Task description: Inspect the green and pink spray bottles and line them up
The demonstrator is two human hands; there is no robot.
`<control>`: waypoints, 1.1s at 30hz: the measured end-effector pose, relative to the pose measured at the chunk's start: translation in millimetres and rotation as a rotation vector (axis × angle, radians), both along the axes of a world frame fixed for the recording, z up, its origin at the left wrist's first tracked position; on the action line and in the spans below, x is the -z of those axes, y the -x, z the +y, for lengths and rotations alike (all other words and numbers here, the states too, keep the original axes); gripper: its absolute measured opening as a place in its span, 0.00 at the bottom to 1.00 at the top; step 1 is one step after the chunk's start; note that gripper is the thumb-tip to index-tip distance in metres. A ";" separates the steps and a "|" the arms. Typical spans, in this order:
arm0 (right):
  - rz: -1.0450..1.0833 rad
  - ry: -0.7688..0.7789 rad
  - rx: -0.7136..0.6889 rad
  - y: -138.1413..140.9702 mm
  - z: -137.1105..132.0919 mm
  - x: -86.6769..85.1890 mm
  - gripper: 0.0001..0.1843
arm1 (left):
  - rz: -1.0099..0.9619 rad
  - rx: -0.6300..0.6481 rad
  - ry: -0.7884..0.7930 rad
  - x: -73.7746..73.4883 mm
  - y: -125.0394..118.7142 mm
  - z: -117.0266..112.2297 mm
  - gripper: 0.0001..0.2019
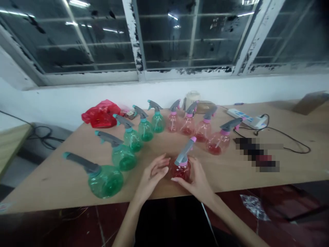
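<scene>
A red spray bottle point(182, 171) with a grey and pink trigger head stands near the table's front edge. My right hand point(199, 180) curves round its right side, thumb in front and fingers behind. On the bottle's left, my left hand point(155, 172) is held with fingers and thumb apart, holding nothing. Several green spray bottles point(105, 183) with grey and teal heads form a slanting row on the left. Several red-tinted spray bottles point(218, 141) make a matching row on the right, their heads grey and pink.
The wooden table point(164, 139) stands against a white wall under windows. A red plastic bag point(101, 114) lies at the back left. Toward the back right are a white power strip point(245, 118), a black cable point(295, 137) and a cardboard box point(309, 103). A pixelated dark item point(254, 152) lies on the right.
</scene>
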State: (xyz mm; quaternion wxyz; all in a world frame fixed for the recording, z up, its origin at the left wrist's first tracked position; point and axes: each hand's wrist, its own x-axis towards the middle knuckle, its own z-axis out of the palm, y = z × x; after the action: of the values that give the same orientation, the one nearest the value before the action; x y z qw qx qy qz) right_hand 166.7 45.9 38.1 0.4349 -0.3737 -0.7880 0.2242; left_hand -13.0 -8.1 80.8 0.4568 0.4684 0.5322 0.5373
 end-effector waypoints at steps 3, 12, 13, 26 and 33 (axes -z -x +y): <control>-0.038 0.003 -0.127 20.5 -1.6 -5.9 0.32 | 0.054 -0.047 -0.062 -17.5 6.5 -12.7 0.34; -0.213 -0.037 -0.373 27.9 -14.0 -40.6 0.37 | 0.024 -0.041 -0.151 -47.2 -10.1 2.3 0.24; -0.231 -0.024 -0.348 26.2 -14.4 -42.6 0.38 | -0.016 -0.051 -0.150 -44.3 -11.9 6.9 0.22; -0.120 0.252 -0.055 -46.2 26.1 -9.8 0.20 | -0.870 -0.182 0.156 16.1 -19.4 35.5 0.23; -0.174 0.099 0.147 -77.2 30.4 43.1 0.20 | -1.001 -0.108 0.279 35.2 -16.4 28.6 0.23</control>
State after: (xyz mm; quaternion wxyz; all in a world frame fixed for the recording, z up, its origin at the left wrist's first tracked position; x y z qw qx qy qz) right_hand 243.9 76.3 -5.0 0.3613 -0.4696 -0.7811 0.1973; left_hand 3.4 20.6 45.6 0.6850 0.0608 0.3387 0.6422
